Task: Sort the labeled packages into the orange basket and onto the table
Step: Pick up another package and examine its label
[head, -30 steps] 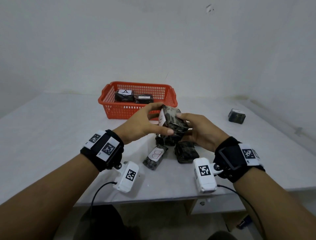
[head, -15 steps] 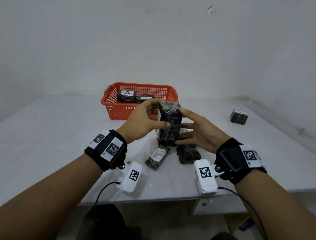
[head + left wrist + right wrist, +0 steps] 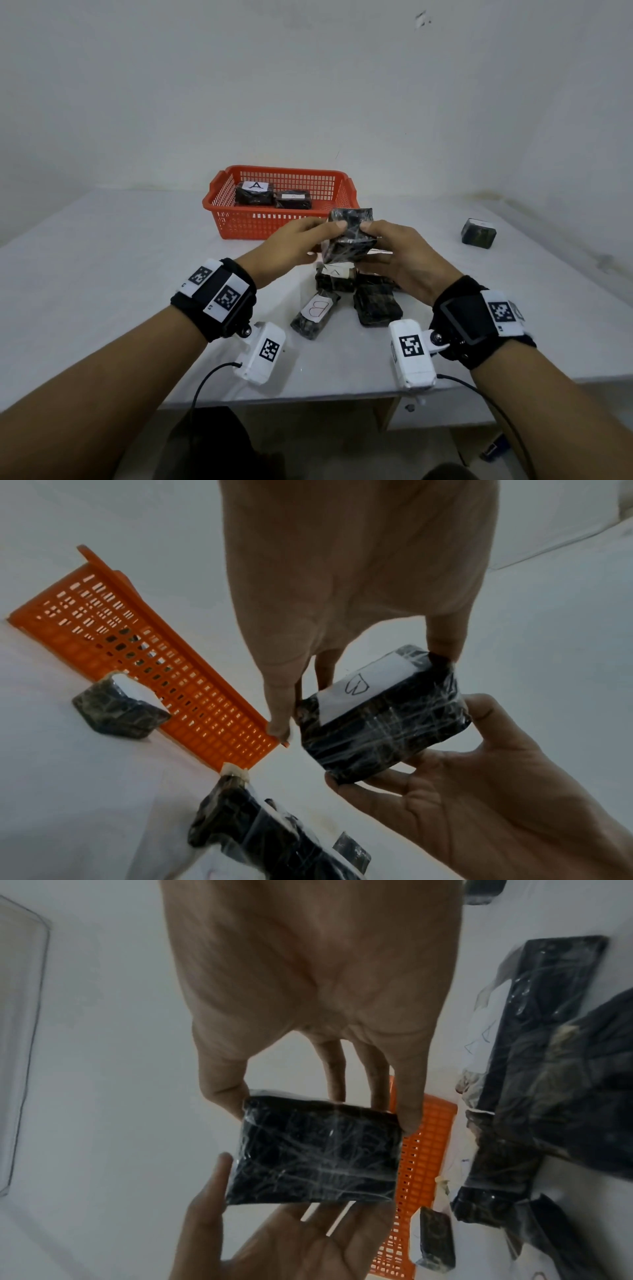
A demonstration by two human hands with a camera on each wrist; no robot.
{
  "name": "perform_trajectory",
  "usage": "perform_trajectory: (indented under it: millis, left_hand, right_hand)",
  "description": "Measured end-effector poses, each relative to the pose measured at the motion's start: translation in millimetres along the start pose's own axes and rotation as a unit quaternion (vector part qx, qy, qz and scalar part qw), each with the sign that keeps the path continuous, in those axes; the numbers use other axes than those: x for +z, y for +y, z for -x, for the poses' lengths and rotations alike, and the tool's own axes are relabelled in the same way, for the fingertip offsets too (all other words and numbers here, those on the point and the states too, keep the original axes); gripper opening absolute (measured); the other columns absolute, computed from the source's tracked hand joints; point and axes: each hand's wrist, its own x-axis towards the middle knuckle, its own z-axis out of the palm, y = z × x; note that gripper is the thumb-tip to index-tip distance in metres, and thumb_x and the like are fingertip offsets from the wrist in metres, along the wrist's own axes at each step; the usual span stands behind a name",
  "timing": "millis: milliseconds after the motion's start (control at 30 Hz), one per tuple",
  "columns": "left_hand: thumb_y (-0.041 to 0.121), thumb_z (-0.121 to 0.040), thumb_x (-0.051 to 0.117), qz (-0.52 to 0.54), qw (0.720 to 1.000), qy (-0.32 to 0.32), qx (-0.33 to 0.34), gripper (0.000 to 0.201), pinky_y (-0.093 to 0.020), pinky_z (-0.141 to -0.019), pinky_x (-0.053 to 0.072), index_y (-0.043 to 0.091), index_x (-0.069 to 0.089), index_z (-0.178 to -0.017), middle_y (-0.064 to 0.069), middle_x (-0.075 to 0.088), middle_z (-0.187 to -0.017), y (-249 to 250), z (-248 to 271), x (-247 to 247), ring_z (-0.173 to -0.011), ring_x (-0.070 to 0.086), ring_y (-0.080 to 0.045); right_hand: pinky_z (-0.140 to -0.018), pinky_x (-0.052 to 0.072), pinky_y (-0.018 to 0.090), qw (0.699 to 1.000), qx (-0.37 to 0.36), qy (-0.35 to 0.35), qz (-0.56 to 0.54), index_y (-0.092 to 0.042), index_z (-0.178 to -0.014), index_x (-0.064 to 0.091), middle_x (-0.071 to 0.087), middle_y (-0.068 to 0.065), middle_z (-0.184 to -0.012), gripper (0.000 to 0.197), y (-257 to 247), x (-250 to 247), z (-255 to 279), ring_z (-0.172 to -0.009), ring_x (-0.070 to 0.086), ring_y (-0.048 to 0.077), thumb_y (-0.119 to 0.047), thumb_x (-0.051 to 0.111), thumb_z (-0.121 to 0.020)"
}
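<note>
My fingertips (image 3: 279,727) and thumb pinch a dark block wrapped in crinkled clear film, the held package (image 3: 349,236), lifted above the table between both hands. From the left wrist view its white paper label bears a hand-drawn letter that looks like a B, turned away from my head. My left hand (image 3: 291,246) grips the left edge, thumb on the near face and fingers curled behind. My right hand (image 3: 400,260) takes the opposite edge, thumb on top, fingers spread loosely underneath as a cradle.

Straight below the package lies a small heap of the same wrapped blocks on the table (image 3: 102,274): one with a partly hidden label (image 3: 334,279), a package marked B (image 3: 315,313) lying slanted toward me, and a dark unlabeled-side one (image 3: 376,303) beside it under my right wrist.

Beyond my hands stands the orange basket (image 3: 274,222), its near wall partly covered by the held package. Inside it sit two packages, one marked A (image 3: 255,193) and another (image 3: 294,199) whose label I cannot read. A lone package (image 3: 478,233) rests well apart at the far right of the table.
</note>
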Motion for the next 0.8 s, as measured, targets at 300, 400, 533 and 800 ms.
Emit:
perform_trajectory:
  millis: [300, 400, 533, 800]
  left_hand:
    - [0.03, -0.101, 0.063, 0.013, 1.0, 0.008, 0.024, 0.023, -0.024, -0.092, 0.059, 0.019, 0.071, -0.119, -0.003, 0.077, -0.114, 5.8, 3.4, 9.0, -0.105, 0.073, -0.011]
    - [0.035, -0.101, 0.062, 0.019, 0.999, 0.018, 0.028, 0.033, -0.028, -0.094, 0.058, 0.011, 0.071, -0.122, -0.01, 0.076, -0.117, 5.8, 4.2, 9.0, -0.107, 0.073, -0.017]
    - [0.037, -0.099, 0.064, 0.023, 0.999, 0.036, 0.031, 0.038, -0.035, -0.098, 0.057, 0.006, 0.072, -0.119, -0.021, 0.073, -0.118, 3.7, 1.9, 7.7, -0.108, 0.072, -0.026]
    - [0.061, -0.062, 0.083, -0.034, 0.998, 0.051, 0.026, 0.084, -0.043, -0.105, 0.055, 0.018, 0.064, -0.133, 0.002, 0.076, -0.118, -8.4, -4.4, 6.3, -0.109, 0.073, -0.012]
  right_hand:
    - [-0.086, 0.06, 0.034, 0.999, -0.033, 0.014, 0.004, -0.008, -0.115, 0.074, 0.078, 0.008, -0.107, 0.034, 4.3, 1.0, -0.6, -0.102, 0.076, 0.026, -0.036, 0.068, -0.096]
    - [-0.086, 0.059, 0.03, 0.999, -0.028, -0.016, -0.015, -0.008, -0.122, 0.071, 0.078, 0.006, -0.108, 0.033, 6.4, -2.1, 0.6, -0.103, 0.075, 0.023, -0.03, 0.068, -0.096]
    - [-0.091, 0.058, 0.032, 0.998, -0.032, -0.035, -0.038, -0.008, -0.125, 0.067, 0.077, 0.01, -0.11, 0.043, 8.6, -2.7, 0.9, -0.105, 0.074, 0.025, -0.022, 0.075, -0.085]
    - [-0.098, 0.057, 0.039, 0.999, -0.026, -0.028, -0.032, -0.008, -0.128, 0.068, 0.074, 0.012, -0.119, 0.039, 10.2, -5.6, -0.6, -0.109, 0.072, 0.029, -0.029, 0.067, -0.095]
